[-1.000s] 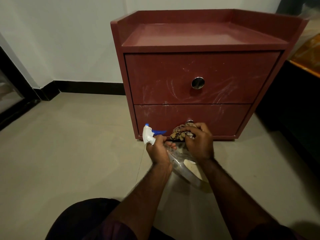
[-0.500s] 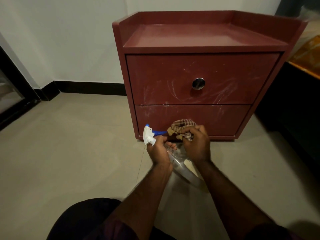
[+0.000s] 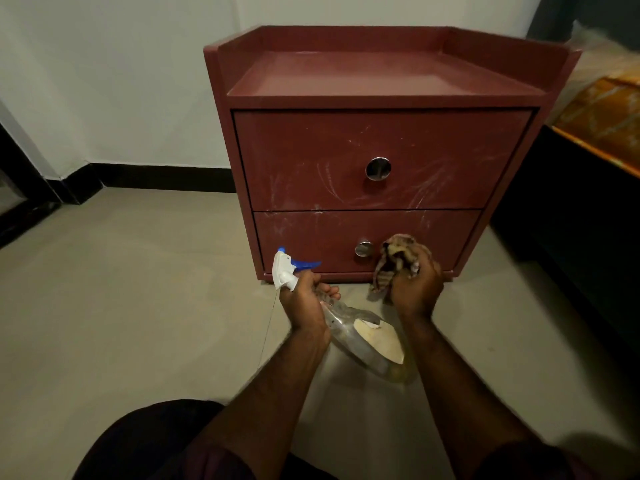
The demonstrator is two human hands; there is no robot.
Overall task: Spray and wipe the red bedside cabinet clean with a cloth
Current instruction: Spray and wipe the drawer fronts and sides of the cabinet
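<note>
The red bedside cabinet (image 3: 381,147) stands on the floor before me, with two drawers, round metal knobs and whitish smears on the fronts. My left hand (image 3: 304,303) grips the neck of a clear spray bottle (image 3: 360,336) that has a white and blue trigger head; the bottle lies tilted, its base toward me. My right hand (image 3: 415,285) is closed on a crumpled brown patterned cloth (image 3: 394,258), held just in front of the lower drawer, to the right of its knob (image 3: 363,249).
The floor (image 3: 138,289) is pale tile, with a white wall and black skirting behind. A dark bed frame with an orange cover (image 3: 602,123) stands close on the cabinet's right. A dark door frame (image 3: 20,188) is at the far left. My knee is at the bottom.
My right hand has drawn away from my left, carrying the cloth to the right and uncovering the lower drawer's knob. The left hand and the bottle have barely moved.
</note>
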